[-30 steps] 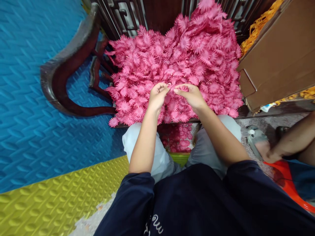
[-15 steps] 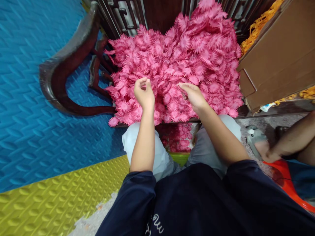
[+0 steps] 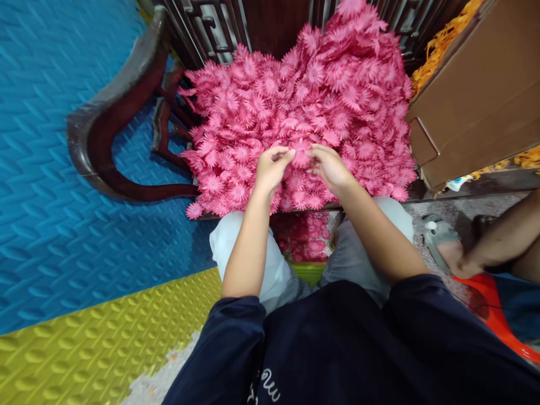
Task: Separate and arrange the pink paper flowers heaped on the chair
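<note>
Over the front of the pink flower heap (image 3: 363, 101), laid on a dark wooden bench (image 3: 510, 181), one pink flower (image 3: 301, 154) is held between two bare hands, its face turned roughly up. By the left hand (image 3: 273, 166) its left edge seems to be pinched, thumb and forefinger brought together there; by the right hand (image 3: 331, 167) the opposite edge is met with bent fingertips, but whether it is gripped or only brushed cannot be told. Petals look thin and soft, so a light pinch close to the centre is probably best used, both sides kept level, spare fingers tucked clear so that neighbouring petals are not snagged (flowers underneath are packed and overlapping, easily dragged along). Containers: a brown cardboard box (image 3: 481, 90) is seen at the right, beside the heap; its inside is not shown. Orange strands (image 3: 442, 42) are seen along its far edge and again below it; whether they are boxed or just piled behind cannot be told. Under the bench edge, between the knees (image 3: 392, 216), more pink pieces (image 3: 312, 233) are seen just above a green object (image 3: 310, 274); whether they are held in anything cannot be made out
</note>
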`<state>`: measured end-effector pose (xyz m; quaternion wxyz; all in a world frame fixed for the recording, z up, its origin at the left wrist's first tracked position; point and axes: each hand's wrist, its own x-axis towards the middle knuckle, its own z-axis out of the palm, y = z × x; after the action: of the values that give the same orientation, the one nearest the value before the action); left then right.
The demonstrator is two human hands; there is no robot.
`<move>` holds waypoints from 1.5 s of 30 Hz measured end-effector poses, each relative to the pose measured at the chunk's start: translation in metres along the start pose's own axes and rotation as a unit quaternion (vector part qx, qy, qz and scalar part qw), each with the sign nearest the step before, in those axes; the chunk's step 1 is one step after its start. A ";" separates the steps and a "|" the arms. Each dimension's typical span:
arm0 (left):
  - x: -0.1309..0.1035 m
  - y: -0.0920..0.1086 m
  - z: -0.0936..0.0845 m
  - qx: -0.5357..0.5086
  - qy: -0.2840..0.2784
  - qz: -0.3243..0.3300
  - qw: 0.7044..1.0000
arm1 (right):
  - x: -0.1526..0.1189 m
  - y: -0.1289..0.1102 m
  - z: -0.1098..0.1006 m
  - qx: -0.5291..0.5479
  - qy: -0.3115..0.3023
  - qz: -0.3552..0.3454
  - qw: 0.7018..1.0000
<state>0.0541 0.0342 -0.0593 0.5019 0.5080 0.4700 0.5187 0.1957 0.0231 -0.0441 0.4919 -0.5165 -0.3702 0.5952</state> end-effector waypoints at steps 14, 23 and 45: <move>-0.007 0.013 0.007 -0.010 -0.001 -0.003 1.000 | -0.005 0.004 0.015 -0.070 0.004 -0.079 0.994; -0.006 0.015 0.007 -0.137 0.022 -0.167 0.976 | 0.001 0.014 0.013 -0.138 0.023 -0.153 0.978; 0.008 0.010 -0.024 0.200 0.358 0.061 0.910 | 0.013 0.013 0.002 -0.024 0.065 -0.158 0.985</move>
<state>0.0299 0.0423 -0.0494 0.1548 0.4056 0.6803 0.5906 0.1915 0.0322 -0.0591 0.5903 -0.5009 -0.4289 0.4654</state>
